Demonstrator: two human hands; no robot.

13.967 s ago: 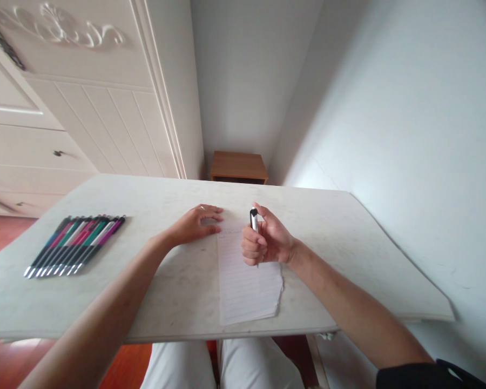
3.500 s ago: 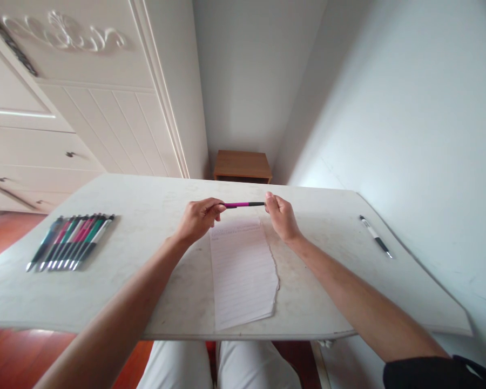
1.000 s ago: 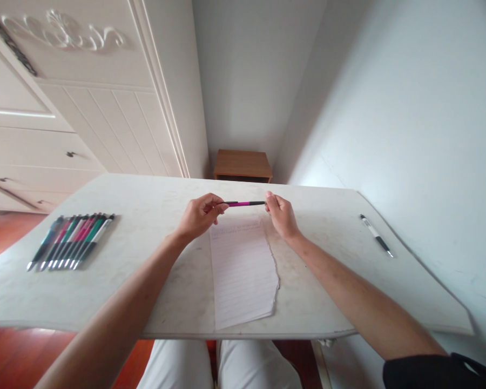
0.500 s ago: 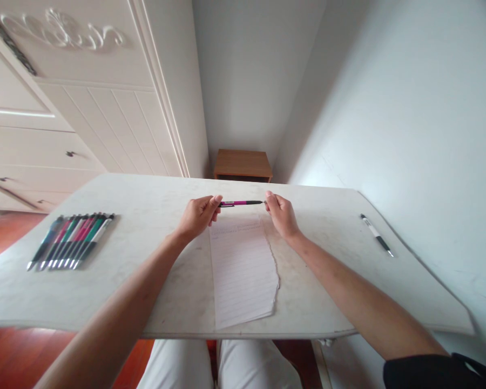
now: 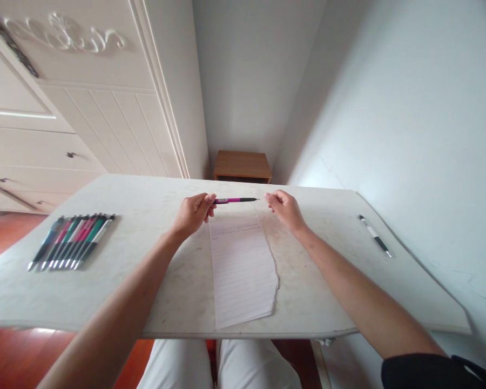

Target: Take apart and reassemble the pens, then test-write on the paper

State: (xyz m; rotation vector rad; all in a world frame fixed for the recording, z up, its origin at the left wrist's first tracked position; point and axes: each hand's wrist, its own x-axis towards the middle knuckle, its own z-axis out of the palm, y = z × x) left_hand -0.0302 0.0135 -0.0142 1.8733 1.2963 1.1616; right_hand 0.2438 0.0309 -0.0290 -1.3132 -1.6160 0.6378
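A magenta and black pen (image 5: 235,200) lies level in my left hand (image 5: 194,214), whose thumb and fingers are closed round its rear end. The pen's front end points right and ends in a thin bare point, without the silver cone seen on the other pens. Just past that point is my right hand (image 5: 285,209), apart from the pen, with thumb and fingers pinched together. Whatever sits in that pinch is hidden. Below the hands lies a lined sheet of paper (image 5: 243,275) with a torn right edge and some handwriting at its top.
A row of several pens (image 5: 71,242) in mixed colours lies on the left of the white table (image 5: 178,302). At the right lies a single white and black pen (image 5: 375,236). Behind the table are a wooden stand (image 5: 243,165), a white cabinet (image 5: 105,124) and a wall.
The pen's tip and my right hand have come apart, leaving a small gap. My left hand with the pen has shifted slightly left.
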